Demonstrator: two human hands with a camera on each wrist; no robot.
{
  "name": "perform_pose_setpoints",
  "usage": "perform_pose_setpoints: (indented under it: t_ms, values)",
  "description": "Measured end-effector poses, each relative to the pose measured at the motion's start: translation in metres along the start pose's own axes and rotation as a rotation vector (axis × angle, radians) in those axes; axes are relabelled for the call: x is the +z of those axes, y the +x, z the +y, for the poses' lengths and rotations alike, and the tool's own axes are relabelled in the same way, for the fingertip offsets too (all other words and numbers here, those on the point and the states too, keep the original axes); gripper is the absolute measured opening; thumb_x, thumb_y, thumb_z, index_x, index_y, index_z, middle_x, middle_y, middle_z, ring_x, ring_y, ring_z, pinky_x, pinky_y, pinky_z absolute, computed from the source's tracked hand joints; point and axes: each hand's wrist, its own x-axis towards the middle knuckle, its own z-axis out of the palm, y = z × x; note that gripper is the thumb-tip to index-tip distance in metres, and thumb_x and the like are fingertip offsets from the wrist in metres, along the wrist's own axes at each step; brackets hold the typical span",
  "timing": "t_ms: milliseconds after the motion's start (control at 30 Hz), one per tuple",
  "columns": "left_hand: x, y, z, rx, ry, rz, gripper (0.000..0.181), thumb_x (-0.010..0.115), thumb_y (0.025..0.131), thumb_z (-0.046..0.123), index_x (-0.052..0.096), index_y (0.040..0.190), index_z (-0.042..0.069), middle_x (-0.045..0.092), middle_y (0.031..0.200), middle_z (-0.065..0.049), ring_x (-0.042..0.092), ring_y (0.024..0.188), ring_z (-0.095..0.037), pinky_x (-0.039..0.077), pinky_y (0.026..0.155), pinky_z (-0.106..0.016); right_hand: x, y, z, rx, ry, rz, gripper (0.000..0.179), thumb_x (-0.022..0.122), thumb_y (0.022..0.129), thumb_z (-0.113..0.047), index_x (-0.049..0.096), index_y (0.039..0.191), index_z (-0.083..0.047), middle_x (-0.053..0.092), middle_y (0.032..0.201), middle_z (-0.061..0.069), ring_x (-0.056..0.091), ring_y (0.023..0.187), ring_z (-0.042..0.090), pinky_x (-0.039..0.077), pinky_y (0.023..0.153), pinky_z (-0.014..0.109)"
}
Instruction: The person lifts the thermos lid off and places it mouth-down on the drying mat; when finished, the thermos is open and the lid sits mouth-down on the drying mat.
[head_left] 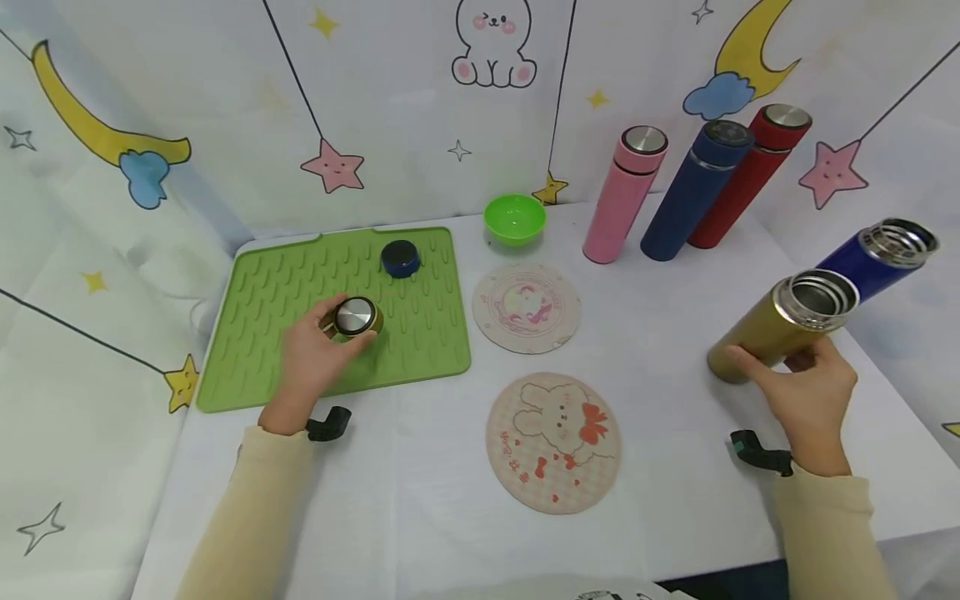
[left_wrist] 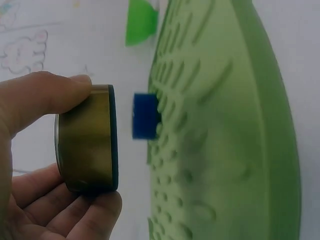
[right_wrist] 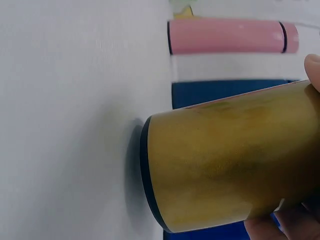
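My left hand [head_left: 309, 357] pinches a gold bottle cap [left_wrist: 87, 137] between thumb and fingers. The cap, with its silver top, hovers over a green drying mat [head_left: 277, 375], and the left wrist view shows a gap between them. A blue cap [head_left: 401, 259] lies on the mat's far part. On the other side, my right hand [head_left: 813, 400] grips an uncapped gold thermos [right_wrist: 230, 160] around its body. Its base is close to the white table, slightly tilted; whether it touches I cannot tell. Just behind it stands an uncapped blue thermos [head_left: 862, 262], partly hidden.
Pink [head_left: 622, 196], dark blue [head_left: 693, 196] and red [head_left: 746, 192] capped thermoses stand at the back right. A green bowl [head_left: 514, 220] sits at the back middle. Two round coasters lie mid-table, a smaller one [head_left: 527, 333] behind a bunny one [head_left: 525, 492]. A patterned cloth [head_left: 405, 100] hangs behind.
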Motion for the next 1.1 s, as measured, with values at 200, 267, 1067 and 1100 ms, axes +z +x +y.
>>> perform_pose_setpoints:
  t_ms: [200, 267, 1067, 1100]
  values:
    - [-0.014, 0.011, -0.019, -0.047, 0.094, 0.044, 0.074, 0.086, 0.086, 0.024, 0.054, 0.150, 0.004, 0.065, 0.143, -0.021, 0.066, 0.127, -0.035, 0.059, 0.099, -0.034, -0.024, 0.003, 0.014, 0.061, 0.005, 0.068, 0.073, 0.094, 0.071, -0.004, 0.068, 0.138, -0.021, 0.067, 0.117, -0.022, 0.055, 0.085, 0.000, 0.043, 0.069, 0.008]
    - [-0.018, 0.015, -0.023, -0.051, 0.118, 0.049, 0.075, 0.086, 0.087, 0.025, 0.052, 0.151, 0.002, 0.065, 0.143, -0.022, 0.067, 0.125, -0.037, 0.057, 0.095, -0.030, -0.030, 0.004, 0.017, 0.077, 0.011, 0.085, 0.074, 0.093, 0.071, -0.002, 0.067, 0.138, -0.021, 0.067, 0.117, -0.023, 0.054, 0.084, 0.001, 0.042, 0.067, 0.007]
    - [-0.051, 0.077, -0.060, -0.159, 0.276, -0.015, 0.083, 0.074, 0.097, 0.028, 0.031, 0.160, -0.005, 0.046, 0.155, -0.033, 0.048, 0.140, -0.050, 0.045, 0.113, -0.062, -0.066, 0.015, 0.053, 0.173, 0.058, 0.204, 0.067, 0.089, 0.077, 0.000, 0.067, 0.137, -0.018, 0.066, 0.115, -0.020, 0.061, 0.096, -0.005, 0.047, 0.080, 0.003]
    - [-0.051, 0.079, -0.061, -0.167, 0.272, -0.013, 0.083, 0.074, 0.097, 0.028, 0.031, 0.160, -0.005, 0.045, 0.156, -0.033, 0.048, 0.140, -0.050, 0.045, 0.114, -0.061, -0.068, 0.016, 0.053, 0.196, 0.073, 0.205, 0.066, 0.088, 0.077, 0.000, 0.067, 0.137, -0.018, 0.066, 0.114, -0.020, 0.060, 0.096, -0.005, 0.046, 0.080, 0.003]
